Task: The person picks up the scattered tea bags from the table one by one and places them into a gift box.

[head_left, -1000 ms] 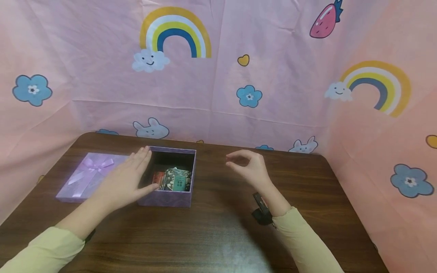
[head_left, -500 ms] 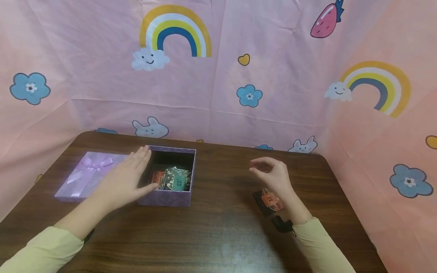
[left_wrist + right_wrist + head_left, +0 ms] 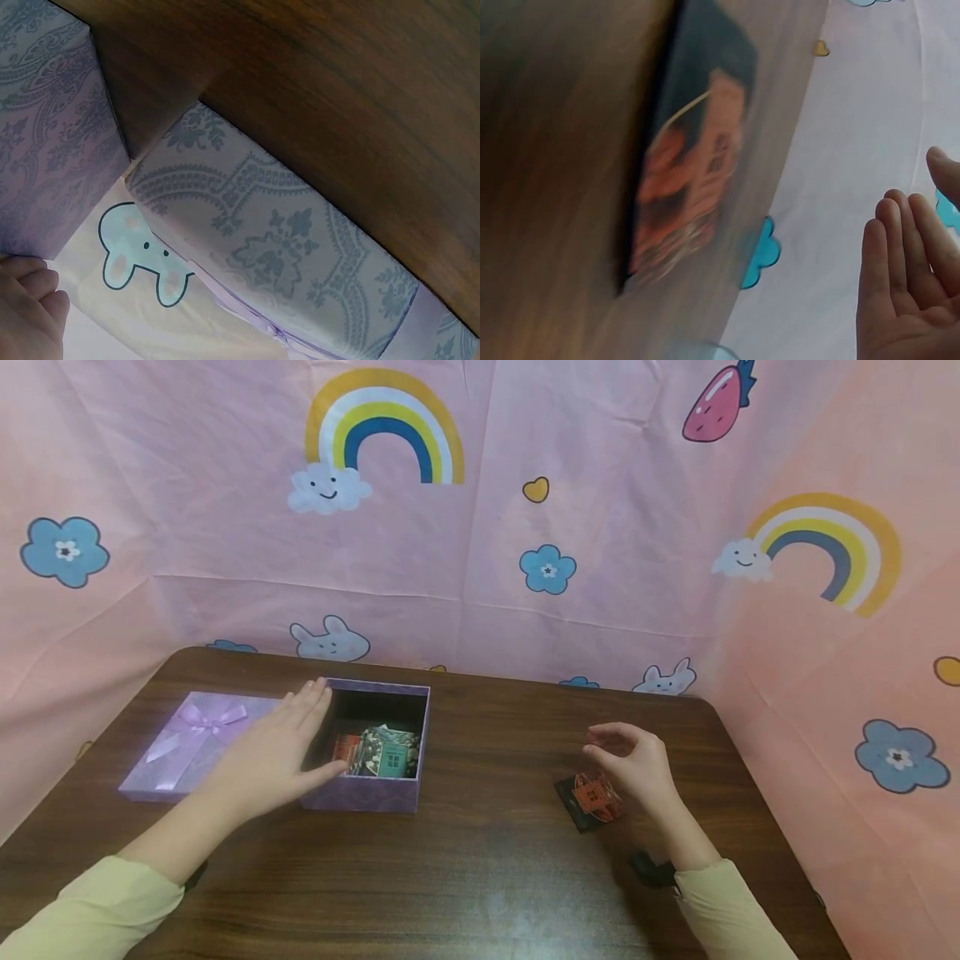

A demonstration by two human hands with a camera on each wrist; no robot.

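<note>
My left hand lies with straight fingers along the left wall of a purple patterned box; in the left wrist view its fingertips touch the box. Inside sit several small flat packets, a green-labelled one and a reddish one among them. My right hand hovers above the table, thumb and fingers bent loosely apart, holding nothing. Just left of it a black packet with an orange-red label lies flat. The right wrist view shows that packet, blurred, away from the hand.
The box's lid, with a lilac ribbon bow, lies left of the box, partly behind my left forearm. Beneath everything is a dark wooden table. A pink printed cloth hangs along the back and sides.
My right hand has moved right and toward me, uncovering the black and orange-red packet, which stays on the table. The left hand keeps its place at the box.
</note>
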